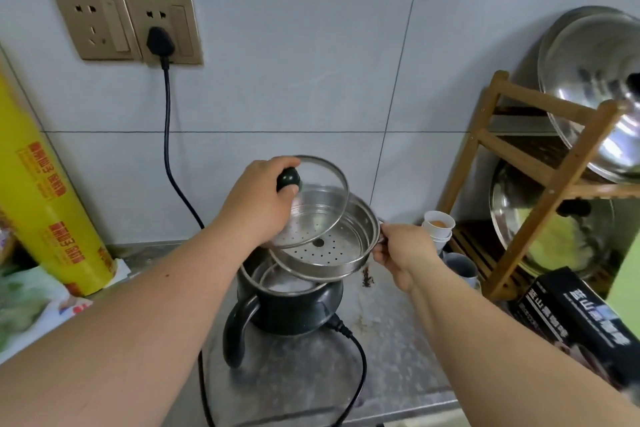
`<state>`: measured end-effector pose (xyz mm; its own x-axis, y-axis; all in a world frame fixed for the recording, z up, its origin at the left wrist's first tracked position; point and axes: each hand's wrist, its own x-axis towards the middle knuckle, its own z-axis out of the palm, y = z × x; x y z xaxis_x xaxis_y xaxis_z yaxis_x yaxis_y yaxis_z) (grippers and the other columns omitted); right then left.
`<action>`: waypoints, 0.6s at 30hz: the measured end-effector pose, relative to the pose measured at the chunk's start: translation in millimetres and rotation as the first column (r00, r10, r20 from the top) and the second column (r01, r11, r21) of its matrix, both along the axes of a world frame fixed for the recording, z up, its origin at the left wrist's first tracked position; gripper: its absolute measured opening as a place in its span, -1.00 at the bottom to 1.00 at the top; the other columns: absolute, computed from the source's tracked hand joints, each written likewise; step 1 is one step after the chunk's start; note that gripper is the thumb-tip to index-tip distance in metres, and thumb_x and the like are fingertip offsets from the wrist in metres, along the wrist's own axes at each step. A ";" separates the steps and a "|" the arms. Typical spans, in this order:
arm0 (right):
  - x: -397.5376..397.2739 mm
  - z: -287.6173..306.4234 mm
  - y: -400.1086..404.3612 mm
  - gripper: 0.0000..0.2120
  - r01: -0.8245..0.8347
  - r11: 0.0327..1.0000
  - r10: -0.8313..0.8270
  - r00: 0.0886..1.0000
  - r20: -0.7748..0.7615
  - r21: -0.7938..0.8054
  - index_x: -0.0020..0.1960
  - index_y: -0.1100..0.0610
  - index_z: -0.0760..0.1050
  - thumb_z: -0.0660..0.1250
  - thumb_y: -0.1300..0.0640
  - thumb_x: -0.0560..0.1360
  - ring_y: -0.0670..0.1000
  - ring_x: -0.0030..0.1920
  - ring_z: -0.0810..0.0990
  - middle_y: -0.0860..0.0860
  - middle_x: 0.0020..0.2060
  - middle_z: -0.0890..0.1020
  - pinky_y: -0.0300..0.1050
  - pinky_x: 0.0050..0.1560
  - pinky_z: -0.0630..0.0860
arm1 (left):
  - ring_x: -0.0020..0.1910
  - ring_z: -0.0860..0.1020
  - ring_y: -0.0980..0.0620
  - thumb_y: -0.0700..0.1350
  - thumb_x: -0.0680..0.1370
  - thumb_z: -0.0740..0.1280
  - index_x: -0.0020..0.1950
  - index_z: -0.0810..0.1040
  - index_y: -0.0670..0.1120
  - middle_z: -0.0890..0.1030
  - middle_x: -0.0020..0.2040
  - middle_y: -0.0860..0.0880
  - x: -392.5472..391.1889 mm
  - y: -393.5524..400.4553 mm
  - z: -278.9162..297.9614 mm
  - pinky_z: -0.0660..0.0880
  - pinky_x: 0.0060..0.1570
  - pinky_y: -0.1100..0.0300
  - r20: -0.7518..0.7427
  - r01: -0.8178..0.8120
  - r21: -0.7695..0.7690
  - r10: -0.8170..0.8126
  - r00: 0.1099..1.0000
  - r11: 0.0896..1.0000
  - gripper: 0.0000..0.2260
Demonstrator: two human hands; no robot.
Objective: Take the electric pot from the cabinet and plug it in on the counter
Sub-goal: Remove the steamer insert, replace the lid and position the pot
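The black electric pot (298,308) stands on the steel counter (398,357), its handle toward me. Its black cord (168,135) runs up the wall to a plug (157,42) seated in the right-hand wall socket. My left hand (258,204) grips the black knob of the glass lid (322,194) and holds it tilted above the pot. My right hand (403,253) holds the side handle of the perforated steel steamer tray (332,250), lifted and tilted over the pot's open mouth.
A yellow cling-film roll (45,191) leans at the left beside plastic bags. A wooden rack (540,184) with large steel lids stands at the right, with stacked cups (438,225), a mug (462,265) and a black box (575,322) near it.
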<state>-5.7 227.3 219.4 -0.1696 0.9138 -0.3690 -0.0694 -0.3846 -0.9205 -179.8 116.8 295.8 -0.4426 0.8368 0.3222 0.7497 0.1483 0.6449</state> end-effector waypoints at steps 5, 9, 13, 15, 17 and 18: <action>72.1 -5.4 -4.8 -0.73 0.183 0.982 -0.182 0.983 -0.026 0.037 -0.31 0.16 0.50 0.17 0.30 0.53 -0.07 -0.58 0.32 0.00 -0.57 0.46 -0.25 -0.58 0.29 | 0.26 0.45 -0.06 -0.13 0.57 0.24 0.36 0.41 0.08 0.44 0.33 -0.08 25.3 -1.8 10.7 0.26 0.12 0.26 -0.009 0.010 0.049 -0.009 1.000 0.999 -0.64; 132.8 -25.6 -14.7 -0.77 0.276 0.961 -0.276 0.960 -0.040 -0.009 -0.15 0.21 0.54 0.14 0.27 0.58 -0.06 -0.59 0.31 0.03 -0.52 0.43 -0.29 -0.63 0.29 | 0.27 0.44 -0.05 -0.14 0.57 0.24 0.37 0.41 0.06 0.44 0.33 -0.06 61.2 4.7 -1.2 0.25 0.12 0.27 0.008 0.085 0.011 -0.085 0.996 0.996 -0.64; 176.2 -46.9 -25.7 -0.81 0.328 0.944 -0.327 0.945 0.030 -0.034 0.00 0.26 0.52 0.14 0.25 0.60 -0.05 -0.53 0.36 0.07 -0.43 0.47 -0.28 -0.60 0.39 | 0.29 0.43 -0.06 -0.13 0.57 0.24 0.37 0.40 0.07 0.43 0.35 -0.06 93.6 15.1 -19.3 0.25 0.13 0.24 0.026 0.137 -0.047 -0.136 0.990 0.989 -0.64; 194.4 -60.0 -30.4 -0.81 0.332 0.941 -0.329 0.943 0.053 -0.070 -0.03 0.26 0.52 0.15 0.24 0.60 -0.05 -0.54 0.38 0.06 -0.48 0.49 -0.25 -0.56 0.41 | 0.28 0.43 -0.07 -0.12 0.57 0.24 0.37 0.40 0.08 0.43 0.35 -0.06 109.6 19.3 -27.1 0.26 0.12 0.23 0.033 0.150 -0.077 -0.148 0.988 0.986 -0.64; 205.8 -72.9 -34.2 -0.81 0.317 0.944 -0.310 0.947 0.081 -0.092 -0.06 0.27 0.52 0.15 0.25 0.60 -0.03 -0.54 0.39 0.06 -0.51 0.49 -0.22 -0.55 0.40 | 0.28 0.43 -0.06 -0.11 0.57 0.24 0.36 0.41 0.09 0.44 0.34 -0.05 120.3 20.1 -32.9 0.26 0.11 0.24 0.034 0.155 -0.093 -0.153 0.988 0.983 -0.64; 210.3 -80.6 -35.7 -0.80 0.306 0.947 -0.297 0.950 0.098 -0.098 -0.05 0.28 0.52 0.14 0.25 0.60 -0.03 -0.53 0.38 0.07 -0.49 0.49 -0.22 -0.56 0.39 | 0.27 0.43 -0.05 -0.11 0.57 0.24 0.36 0.41 0.09 0.44 0.33 -0.05 124.6 19.6 -35.8 0.26 0.10 0.24 0.036 0.153 -0.102 -0.150 0.988 0.983 -0.64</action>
